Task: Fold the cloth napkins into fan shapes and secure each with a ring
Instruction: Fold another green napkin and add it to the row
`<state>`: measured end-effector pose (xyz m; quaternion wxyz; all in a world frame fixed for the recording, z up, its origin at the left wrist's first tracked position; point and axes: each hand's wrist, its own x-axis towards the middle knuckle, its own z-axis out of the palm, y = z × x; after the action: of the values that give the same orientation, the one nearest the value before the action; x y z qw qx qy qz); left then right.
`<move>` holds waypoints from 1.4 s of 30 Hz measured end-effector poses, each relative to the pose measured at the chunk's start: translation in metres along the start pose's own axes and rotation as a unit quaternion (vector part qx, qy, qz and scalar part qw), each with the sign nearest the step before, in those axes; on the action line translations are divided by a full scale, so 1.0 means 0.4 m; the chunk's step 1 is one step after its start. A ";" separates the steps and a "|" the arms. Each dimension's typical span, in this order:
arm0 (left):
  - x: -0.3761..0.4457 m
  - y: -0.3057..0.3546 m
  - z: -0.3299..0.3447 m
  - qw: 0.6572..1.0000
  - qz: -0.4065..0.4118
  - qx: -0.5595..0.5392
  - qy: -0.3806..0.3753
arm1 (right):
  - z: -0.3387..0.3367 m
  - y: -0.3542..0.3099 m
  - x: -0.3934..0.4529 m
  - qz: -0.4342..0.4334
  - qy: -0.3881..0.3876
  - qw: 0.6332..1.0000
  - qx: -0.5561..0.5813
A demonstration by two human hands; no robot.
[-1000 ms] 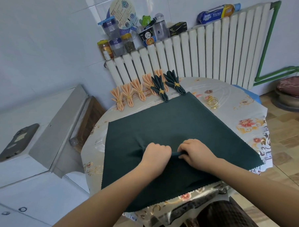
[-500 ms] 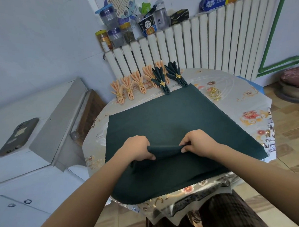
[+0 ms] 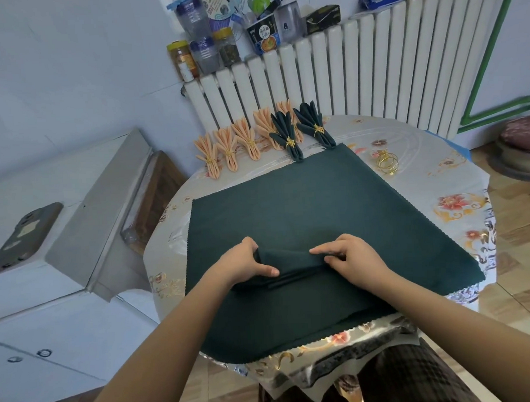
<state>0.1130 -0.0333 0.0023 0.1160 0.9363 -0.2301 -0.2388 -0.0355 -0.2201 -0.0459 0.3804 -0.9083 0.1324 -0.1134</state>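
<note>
1. Dark green napkin [image 3: 328, 210]: spread flat on the round surface [image 3: 458, 198], its near edge reaching the surface's near rim; a raised pleat of cloth is gathered in its near half, between the two hands.
2. Left hand [image 3: 245, 264]: grasps the left end of the pleat, thumb lying along the near side of the fold, fingers curled over the top.
3. Right hand [image 3: 349, 256]: pinches the right end of the pleat, index finger stretched along the ridge toward the left hand.
4. Finished green fans [image 3: 300, 129]: two, each ringed in gold, at the far edge of the surface, one touching the napkin's far corner.
5. Finished peach fans [image 3: 234, 144]: a row beside the green ones, to their left.
6. Loose gold rings [image 3: 386, 162]: just beside the napkin's far right edge.
</note>
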 end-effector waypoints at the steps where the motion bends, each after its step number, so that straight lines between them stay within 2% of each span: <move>1: -0.003 0.003 0.000 0.999 0.012 0.031 0.017 | 0.002 0.000 0.002 0.007 0.006 1.000 0.010; 3: -0.011 0.008 0.001 0.985 0.097 0.116 0.084 | 0.007 -0.004 -0.001 0.005 0.014 1.000 -0.009; 5: -0.024 0.011 0.012 0.946 0.226 0.189 0.132 | 0.015 0.000 -0.007 -0.071 0.060 0.989 -0.111; 7: -0.032 0.005 0.027 0.916 0.304 0.225 0.137 | 0.019 0.010 -0.014 -0.162 0.110 0.961 -0.196; 9: -0.039 -0.004 0.041 0.909 0.322 0.232 0.124 | 0.011 0.010 -0.015 -0.221 0.113 0.937 -0.246; 12: -0.039 -0.010 0.047 0.898 0.341 0.247 0.129 | 0.001 0.014 -0.001 -0.273 0.073 0.910 -0.304; 15: -0.032 0.002 0.055 0.867 0.364 0.303 0.158 | 0.003 0.010 0.017 -0.310 0.058 0.886 -0.340; 17: -0.038 0.032 0.062 0.851 0.348 0.358 0.166 | 0.007 0.001 0.023 -0.320 0.066 0.872 -0.363; 20: -0.032 0.068 0.068 0.841 0.316 0.401 0.179 | 0.009 0.003 0.034 -0.291 0.088 0.877 -0.371; 23: -0.004 0.065 0.058 0.808 0.342 0.436 0.200 | 0.012 0.013 0.047 -0.263 0.107 0.886 -0.366; 25: 0.017 0.058 0.049 0.809 0.360 0.430 0.179 | 0.013 0.013 0.046 -0.264 0.113 0.881 -0.376; 30: 0.051 0.054 0.036 0.789 0.393 0.423 0.207 | 0.015 0.036 0.051 -0.279 0.116 0.871 -0.386; 33: 0.063 0.060 0.020 0.790 0.410 0.403 0.211 | 0.013 0.042 0.062 -0.302 0.123 0.863 -0.386; 36: 0.067 0.076 0.013 0.817 0.417 0.337 0.214 | 0.002 0.052 0.067 -0.301 0.118 0.874 -0.364; 39: 0.080 0.128 -0.010 0.841 0.397 0.265 0.256 | -0.049 0.078 0.105 -0.294 0.135 0.885 -0.336; 42: 0.092 0.188 -0.035 0.861 0.358 0.259 0.251 | -0.118 0.088 0.139 -0.259 0.146 0.903 -0.311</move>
<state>0.1205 -0.1150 0.0246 0.0007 0.8137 -0.5665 0.1301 -0.0033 -0.2931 -0.0333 0.0122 -0.9559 -0.0253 -0.2925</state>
